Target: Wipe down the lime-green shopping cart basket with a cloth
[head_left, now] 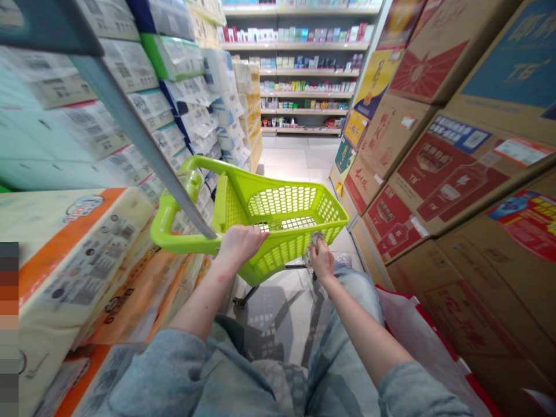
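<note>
In front of me stands a lime-green plastic shopping cart (278, 191), turned sideways with its basket to the right and its handle (163, 229) to the left. Fingers of my left hand (243, 246) are wrapped over the near rim of the basket, close to the grey metal pole. My right hand (322, 260) grips a crumpled, greyish-white cloth (315, 240) against the outer side wall of the basket, near its right end. Nothing shows inside the basket except its perforated wall and floor.
Stacked paper packs (108, 81) line the left side, with orange-and-white packs (82, 249) close by. Cardboard boxes (460, 168) rise along the right. Product shelves (299, 75) stand at the far end beyond a tiled floor (295, 156). A red-edged white bag (421, 341) lies beside my right leg.
</note>
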`<action>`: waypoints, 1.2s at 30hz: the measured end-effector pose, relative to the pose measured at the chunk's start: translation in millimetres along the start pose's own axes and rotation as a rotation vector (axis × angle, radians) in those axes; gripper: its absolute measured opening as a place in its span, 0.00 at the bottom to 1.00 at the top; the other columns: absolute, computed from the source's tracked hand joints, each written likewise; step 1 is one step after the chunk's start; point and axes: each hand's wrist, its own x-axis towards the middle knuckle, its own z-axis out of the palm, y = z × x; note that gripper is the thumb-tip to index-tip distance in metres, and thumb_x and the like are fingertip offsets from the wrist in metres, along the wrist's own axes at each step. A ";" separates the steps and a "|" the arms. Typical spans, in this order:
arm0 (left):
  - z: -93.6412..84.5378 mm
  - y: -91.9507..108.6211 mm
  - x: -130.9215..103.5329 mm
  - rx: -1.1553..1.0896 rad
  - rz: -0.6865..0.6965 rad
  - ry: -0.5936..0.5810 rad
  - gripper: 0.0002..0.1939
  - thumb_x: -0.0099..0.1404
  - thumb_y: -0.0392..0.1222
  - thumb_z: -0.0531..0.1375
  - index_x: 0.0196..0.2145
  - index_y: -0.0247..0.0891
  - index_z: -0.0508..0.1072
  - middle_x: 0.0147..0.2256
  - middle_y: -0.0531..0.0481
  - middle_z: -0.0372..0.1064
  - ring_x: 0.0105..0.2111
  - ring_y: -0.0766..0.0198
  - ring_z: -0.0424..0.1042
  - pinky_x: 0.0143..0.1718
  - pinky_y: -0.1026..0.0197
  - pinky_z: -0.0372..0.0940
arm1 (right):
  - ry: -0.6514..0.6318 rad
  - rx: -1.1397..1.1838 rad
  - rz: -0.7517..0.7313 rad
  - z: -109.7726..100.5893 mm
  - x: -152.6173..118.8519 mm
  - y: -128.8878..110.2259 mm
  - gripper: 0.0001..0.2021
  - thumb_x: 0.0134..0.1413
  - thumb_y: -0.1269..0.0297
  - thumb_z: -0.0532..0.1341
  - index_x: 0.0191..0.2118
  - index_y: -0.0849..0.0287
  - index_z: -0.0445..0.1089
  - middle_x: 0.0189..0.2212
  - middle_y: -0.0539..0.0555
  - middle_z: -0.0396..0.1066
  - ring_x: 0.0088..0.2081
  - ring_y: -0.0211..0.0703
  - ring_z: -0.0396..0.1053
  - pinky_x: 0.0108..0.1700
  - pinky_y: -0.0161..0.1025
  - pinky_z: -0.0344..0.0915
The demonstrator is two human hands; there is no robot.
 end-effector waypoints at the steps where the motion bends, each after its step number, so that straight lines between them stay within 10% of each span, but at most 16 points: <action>1: 0.1 0.1 0.4 -0.008 -0.001 -0.004 0.29 0.68 0.51 0.41 0.31 0.30 0.74 0.27 0.35 0.73 0.30 0.51 0.74 0.29 0.57 0.60 | -0.001 0.018 0.010 0.0 1.8 0.6 0.12 0.51 0.65 0.48 0.36 0.58 0.67 0.33 0.56 0.69 0.33 0.42 0.64 0.32 0.35 0.56; 7: -0.5 0.5 -0.5 -0.019 -0.028 -0.012 0.29 0.68 0.52 0.41 0.31 0.30 0.75 0.27 0.36 0.73 0.31 0.52 0.73 0.30 0.58 0.60 | -0.031 0.103 0.101 -13.0 5.9 6.6 0.10 0.48 0.63 0.50 0.22 0.58 0.63 0.17 0.47 0.60 0.22 0.37 0.56 0.26 0.33 0.51; 16: -1.1 2.1 -0.2 0.013 -0.018 -0.006 0.29 0.68 0.52 0.40 0.30 0.30 0.74 0.27 0.36 0.73 0.31 0.53 0.73 0.29 0.59 0.60 | -0.085 0.077 -0.002 11.7 -11.2 -2.1 0.13 0.50 0.64 0.49 0.37 0.59 0.68 0.31 0.55 0.70 0.31 0.43 0.65 0.33 0.35 0.58; 36: 1.5 1.1 -2.3 0.028 -0.011 0.046 0.27 0.68 0.50 0.42 0.29 0.31 0.75 0.26 0.38 0.73 0.29 0.53 0.74 0.28 0.59 0.60 | -0.153 0.047 -0.136 -1.3 -17.6 -5.0 0.09 0.51 0.66 0.50 0.30 0.58 0.67 0.26 0.51 0.66 0.30 0.38 0.63 0.35 0.32 0.57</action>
